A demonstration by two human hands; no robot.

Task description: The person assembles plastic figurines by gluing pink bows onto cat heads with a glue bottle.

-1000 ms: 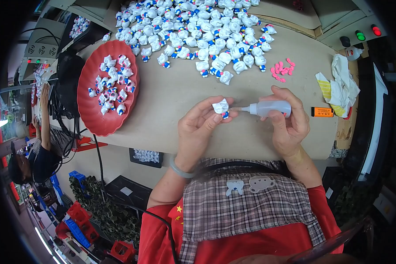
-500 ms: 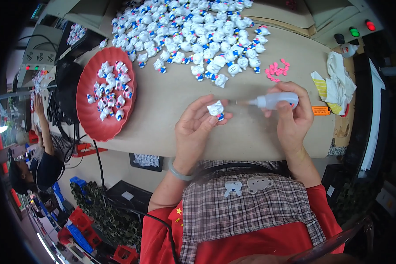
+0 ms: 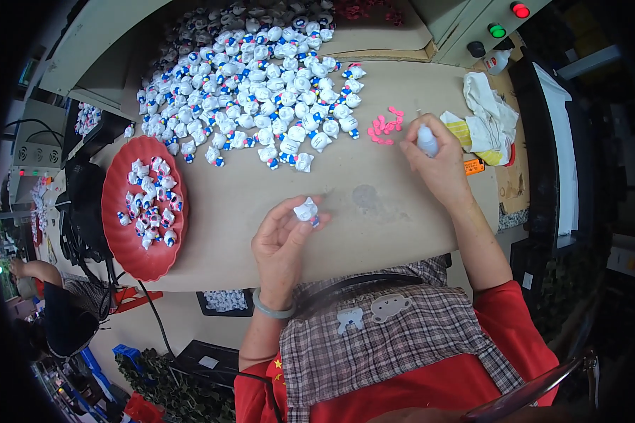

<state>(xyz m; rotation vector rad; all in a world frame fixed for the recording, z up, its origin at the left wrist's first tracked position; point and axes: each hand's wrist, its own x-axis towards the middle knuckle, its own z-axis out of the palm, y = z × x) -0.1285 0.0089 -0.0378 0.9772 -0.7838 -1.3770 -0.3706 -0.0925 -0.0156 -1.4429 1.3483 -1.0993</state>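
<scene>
Pinching a small white figure (image 3: 305, 208) between thumb and fingers, my left hand (image 3: 281, 238) is above the near part of the counter (image 3: 381, 243), its fingers curled in. The figure's pointed white head faces up, with a little blue and pink showing beneath it. My right hand (image 3: 442, 163) is off to the right and farther from me, closed around a translucent squeeze bottle (image 3: 427, 141), whose narrow tip points toward the far side. The bottle and the figure are well apart.

Just left of my right hand lies a loose cluster of pink pieces (image 3: 386, 127). To its right are a crumpled white and yellow cloth (image 3: 481, 113) and, near it, an orange box (image 3: 474, 166), partly hidden by my forearm. Between my two hands, the counter shows a grey smudge (image 3: 365, 197).

A large heap of white and blue figures (image 3: 261, 99) spreads over the far side. On the left stands a red scalloped dish (image 3: 148, 264) with a smaller group of figures (image 3: 148, 201) inside. Below the counter's near edge, a black tray (image 3: 224, 312) holds small white items.
</scene>
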